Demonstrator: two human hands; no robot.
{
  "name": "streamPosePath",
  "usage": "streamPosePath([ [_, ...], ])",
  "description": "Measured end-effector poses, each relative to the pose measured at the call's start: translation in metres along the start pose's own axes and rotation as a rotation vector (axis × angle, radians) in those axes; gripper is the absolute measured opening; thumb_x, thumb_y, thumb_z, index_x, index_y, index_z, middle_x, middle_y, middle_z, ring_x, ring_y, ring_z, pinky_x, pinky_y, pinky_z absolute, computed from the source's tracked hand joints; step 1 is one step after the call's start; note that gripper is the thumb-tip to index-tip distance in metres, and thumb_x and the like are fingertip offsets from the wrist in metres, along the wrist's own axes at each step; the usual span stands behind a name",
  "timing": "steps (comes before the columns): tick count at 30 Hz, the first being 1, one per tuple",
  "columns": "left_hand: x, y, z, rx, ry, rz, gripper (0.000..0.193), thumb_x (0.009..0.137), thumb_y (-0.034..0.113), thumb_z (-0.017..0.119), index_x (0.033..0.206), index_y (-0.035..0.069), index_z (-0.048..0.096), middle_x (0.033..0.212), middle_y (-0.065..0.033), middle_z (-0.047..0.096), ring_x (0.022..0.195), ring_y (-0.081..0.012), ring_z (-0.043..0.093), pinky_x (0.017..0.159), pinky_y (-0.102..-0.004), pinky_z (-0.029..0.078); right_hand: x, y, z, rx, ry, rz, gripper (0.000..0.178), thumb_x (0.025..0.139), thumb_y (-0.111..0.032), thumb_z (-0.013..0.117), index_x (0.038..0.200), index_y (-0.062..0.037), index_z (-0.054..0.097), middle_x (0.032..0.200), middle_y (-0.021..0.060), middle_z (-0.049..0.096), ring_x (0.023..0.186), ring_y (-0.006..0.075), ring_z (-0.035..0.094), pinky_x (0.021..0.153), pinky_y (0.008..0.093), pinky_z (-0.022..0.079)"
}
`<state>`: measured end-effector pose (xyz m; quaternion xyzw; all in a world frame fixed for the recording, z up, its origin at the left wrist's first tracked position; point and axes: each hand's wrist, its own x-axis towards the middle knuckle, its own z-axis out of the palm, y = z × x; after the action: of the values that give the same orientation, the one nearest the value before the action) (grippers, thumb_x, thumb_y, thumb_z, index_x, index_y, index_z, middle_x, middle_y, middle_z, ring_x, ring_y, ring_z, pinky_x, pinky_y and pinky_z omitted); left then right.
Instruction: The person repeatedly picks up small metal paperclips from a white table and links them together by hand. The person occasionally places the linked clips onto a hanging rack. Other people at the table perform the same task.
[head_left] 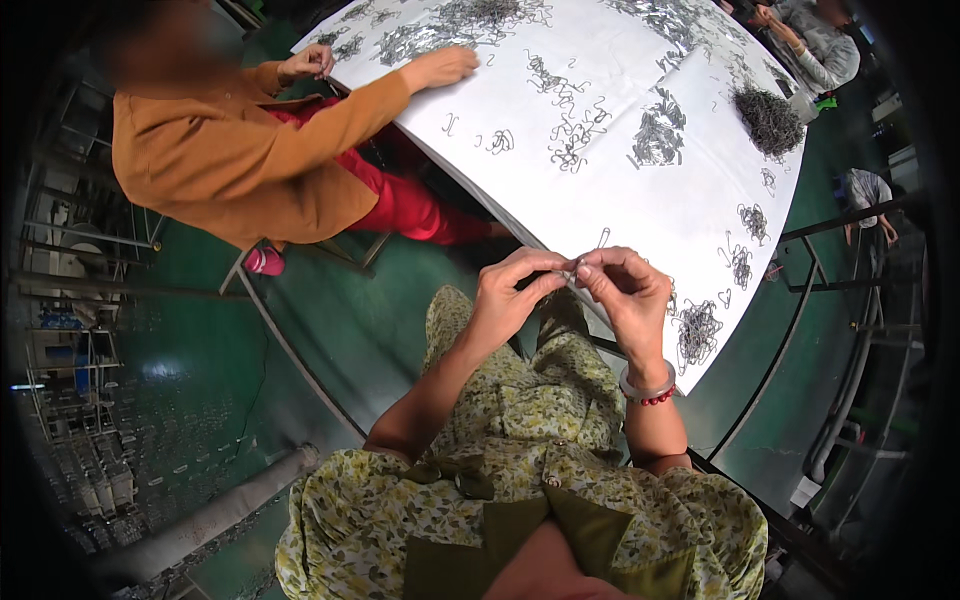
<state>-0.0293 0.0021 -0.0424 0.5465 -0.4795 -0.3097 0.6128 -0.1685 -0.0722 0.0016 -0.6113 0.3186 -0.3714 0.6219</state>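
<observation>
My left hand (508, 298) and my right hand (632, 300) meet above the near edge of the white-covered table (520, 190). Both are closed in a pinch, thumb against forefinger, around a small metal wire piece (571, 273). My fingertips cover most of it, so its full shape is hidden. Just beyond my right fingers shows a thin wire loop (604, 238); whether it lies on the table or joins the held piece I cannot tell. Beside my right hand lies a pile of bent wire hooks (697, 335), partly behind the fingers at its left.
Smaller hook heaps (740, 265) run along the right edge, up to a large dark wire pile (768, 122). Flat metal strips (659, 130) and loose hooks (572, 130) lie mid-table. A co-worker in an orange jacket (230, 170) reaches over the left side; another person (825, 55) sits far right.
</observation>
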Motion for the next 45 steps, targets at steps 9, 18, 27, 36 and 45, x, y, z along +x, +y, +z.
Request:
streamPosePath([
  [9, 0.115, -0.064, -0.016, 0.484, 0.133, 0.060, 0.015, 0.083, 0.013, 0.060, 0.089, 0.002, 0.067, 0.086, -0.0156, 0.064, 0.081, -0.0265, 0.061, 0.070, -0.0327, 0.047, -0.004, 0.004, 0.003, -0.132, -0.119, -0.157, 0.012, 0.078, 0.006, 0.062, 0.089, 0.0022, 0.066, 0.085, 0.0091, 0.066, 0.075, 0.0126, 0.061, 0.065, 0.0232, 0.049],
  [18, 0.165, -0.116, -0.002, 0.980, -0.081, 0.184, 0.008, 0.080, 0.007, 0.057, 0.084, 0.002, 0.060, 0.085, -0.0156, 0.058, 0.083, -0.0326, 0.055, 0.072, -0.0425, 0.045, -0.024, 0.019, 0.003, -0.154, -0.119, -0.136, 0.019, 0.076, 0.007, 0.059, 0.091, -0.0011, 0.066, 0.088, 0.0097, 0.065, 0.077, 0.0207, 0.062, 0.064, 0.0292, 0.050],
  [27, 0.153, -0.056, 0.064, 0.428, -0.289, 0.074, 0.010, 0.085, 0.007, 0.054, 0.092, 0.000, 0.058, 0.077, -0.0125, 0.062, 0.068, -0.0186, 0.058, 0.065, -0.0289, 0.046, -0.046, 0.036, 0.003, -0.078, -0.176, -0.351, 0.032, 0.073, 0.010, 0.056, 0.100, -0.0068, 0.062, 0.089, 0.0083, 0.058, 0.085, 0.0264, 0.056, 0.071, 0.0356, 0.048],
  [36, 0.104, -0.026, 0.179, 0.573, -0.986, 0.081, 0.015, 0.082, 0.012, 0.058, 0.089, 0.000, 0.061, 0.084, -0.0187, 0.063, 0.079, -0.0301, 0.061, 0.071, -0.0366, 0.046, -0.066, 0.035, 0.012, -0.113, -0.225, -0.510, 0.034, 0.071, 0.009, 0.056, 0.101, -0.0075, 0.059, 0.087, 0.0074, 0.054, 0.087, 0.0255, 0.054, 0.071, 0.0359, 0.047],
  [45, 0.137, -0.025, 0.154, 0.620, -0.839, 0.103, 0.019, 0.084, 0.013, 0.055, 0.094, 0.000, 0.065, 0.090, -0.0170, 0.065, 0.084, -0.0290, 0.062, 0.076, -0.0353, 0.047, -0.069, 0.033, 0.011, -0.060, -0.289, -0.518, 0.036, 0.070, 0.007, 0.056, 0.103, -0.0080, 0.058, 0.087, 0.0079, 0.053, 0.085, 0.0262, 0.053, 0.070, 0.0358, 0.048],
])
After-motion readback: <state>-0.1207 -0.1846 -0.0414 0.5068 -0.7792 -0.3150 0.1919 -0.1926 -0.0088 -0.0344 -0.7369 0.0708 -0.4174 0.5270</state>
